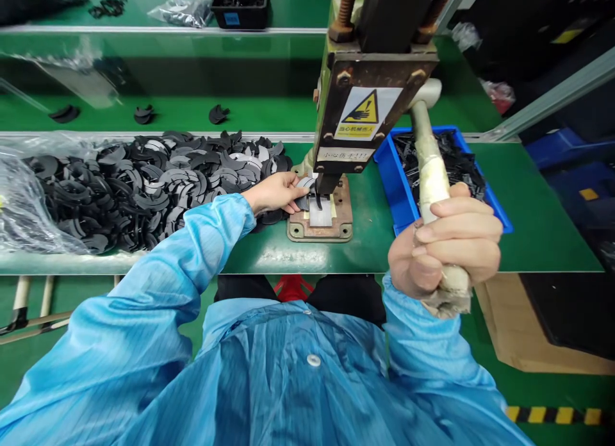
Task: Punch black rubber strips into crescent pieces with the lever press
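My left hand (pixel 278 193) pinches a grey curved plastic piece (pixel 304 183) between thumb and fingers, at the left side of the press base (pixel 298 233). Just above a small metal plate (pixel 320 214) on that base is the dark ram (pixel 327 182) of the hand press (pixel 369 106). My right hand (pixel 446 244) is wrapped round the press lever (pixel 429 157), a pale taped handle that rises to the right of the press head. How the ram meets the piece is partly hidden by the press head.
A large heap of dark curved pieces (pixel 158 183) lies on the green bench at left, beside clear plastic sheeting (pixel 29 202). Behind the lever sits a blue bin (pixel 396 196) of black parts. Several curved pieces (pixel 218 114) lie farther back. A black tray (pixel 240 18) stands on the rear shelf.
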Demonstrator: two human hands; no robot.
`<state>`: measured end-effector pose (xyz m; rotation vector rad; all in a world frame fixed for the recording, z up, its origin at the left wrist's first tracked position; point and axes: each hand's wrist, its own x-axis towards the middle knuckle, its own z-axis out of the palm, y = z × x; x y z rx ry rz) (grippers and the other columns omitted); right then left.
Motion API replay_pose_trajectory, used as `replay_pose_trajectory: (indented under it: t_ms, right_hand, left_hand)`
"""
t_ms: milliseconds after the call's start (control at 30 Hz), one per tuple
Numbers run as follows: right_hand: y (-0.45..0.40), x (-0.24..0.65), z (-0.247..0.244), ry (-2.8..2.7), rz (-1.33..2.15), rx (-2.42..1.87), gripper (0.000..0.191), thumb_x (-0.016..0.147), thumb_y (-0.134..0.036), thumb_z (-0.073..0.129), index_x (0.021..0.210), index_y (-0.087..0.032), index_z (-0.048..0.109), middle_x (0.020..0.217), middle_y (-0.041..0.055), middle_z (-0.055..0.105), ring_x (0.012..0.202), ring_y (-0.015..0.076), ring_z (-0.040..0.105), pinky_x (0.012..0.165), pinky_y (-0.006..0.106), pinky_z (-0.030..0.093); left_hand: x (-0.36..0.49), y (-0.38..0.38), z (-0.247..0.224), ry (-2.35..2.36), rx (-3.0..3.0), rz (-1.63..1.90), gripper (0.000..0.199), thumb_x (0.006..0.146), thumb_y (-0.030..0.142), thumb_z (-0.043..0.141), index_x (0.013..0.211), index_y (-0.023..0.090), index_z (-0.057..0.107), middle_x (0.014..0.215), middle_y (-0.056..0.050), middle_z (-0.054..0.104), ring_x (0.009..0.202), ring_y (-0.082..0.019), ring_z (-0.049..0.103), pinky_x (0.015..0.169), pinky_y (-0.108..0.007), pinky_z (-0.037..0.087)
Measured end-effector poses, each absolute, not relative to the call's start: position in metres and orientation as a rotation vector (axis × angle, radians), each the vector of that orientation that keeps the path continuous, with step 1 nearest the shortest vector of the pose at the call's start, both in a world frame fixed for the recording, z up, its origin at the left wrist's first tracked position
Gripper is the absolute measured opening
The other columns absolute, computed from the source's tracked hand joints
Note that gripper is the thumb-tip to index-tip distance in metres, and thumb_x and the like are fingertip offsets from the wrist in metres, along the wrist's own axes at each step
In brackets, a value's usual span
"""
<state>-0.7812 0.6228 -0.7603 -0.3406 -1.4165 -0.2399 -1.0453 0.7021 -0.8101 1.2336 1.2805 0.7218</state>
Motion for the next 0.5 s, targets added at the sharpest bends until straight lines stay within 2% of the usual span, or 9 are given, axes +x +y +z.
replay_pose_trajectory:
  t_ms: [133, 233, 400, 500]
  right_hand:
    - [0.628, -0.784, -0.762, -1.361, -0.243, -0.308, 0.052, 0.092, -0.053, 0.064, 0.066, -0.022, 0.031, 0.066, -0.0023, 0.035, 0.083, 0.0169, 0.064, 0.099, 0.049, 0.061]
    - [0.632, -0.786, -0.763, -1.328, -0.271, -0.312, 0.051, 0.092, -0.054, 0.062, 0.068, -0.023, 0.029, 0.066, -0.0021, 0.032, 0.080, 0.0177, 0.062, 0.096, 0.051, 0.061]
    - [0.631, -0.793, -0.763, -1.324, -0.405, -0.371, 0.048, 0.098, -0.058, 0.054, 0.072, -0.025, 0.031, 0.068, -0.0025, 0.030, 0.076, 0.0182, 0.061, 0.089, 0.054, 0.063]
    - [0.624, -0.793, -0.746, -1.354, -0.319, -0.375, 0.047, 0.099, -0.059, 0.059, 0.072, -0.025, 0.039, 0.070, -0.0030, 0.036, 0.082, 0.0186, 0.066, 0.095, 0.056, 0.064]
  left_hand:
    - [-1.045, 0.706, -0.804, 1.297, 1.144, 0.651, 0.039, 0.088, 0.033, 0.094, 0.082, 0.020, 0.057, 0.062, -0.003, 0.067, 0.058, -0.021, 0.076, 0.052, -0.024, 0.060]
    - [-1.041, 0.704, -0.799, 1.322, 1.055, 0.612, 0.033, 0.092, 0.028, 0.090, 0.083, 0.019, 0.059, 0.064, -0.005, 0.070, 0.056, -0.021, 0.076, 0.054, -0.026, 0.061]
    - [-1.034, 0.695, -0.797, 1.349, 1.002, 0.653, 0.018, 0.105, 0.022, 0.072, 0.091, 0.017, 0.062, 0.064, -0.006, 0.071, 0.054, -0.018, 0.074, 0.054, -0.024, 0.060]
    - [-1.031, 0.687, -0.796, 1.335, 0.997, 0.714, 0.019, 0.105, 0.023, 0.072, 0.092, 0.018, 0.060, 0.063, -0.003, 0.068, 0.057, -0.017, 0.074, 0.056, -0.022, 0.061]
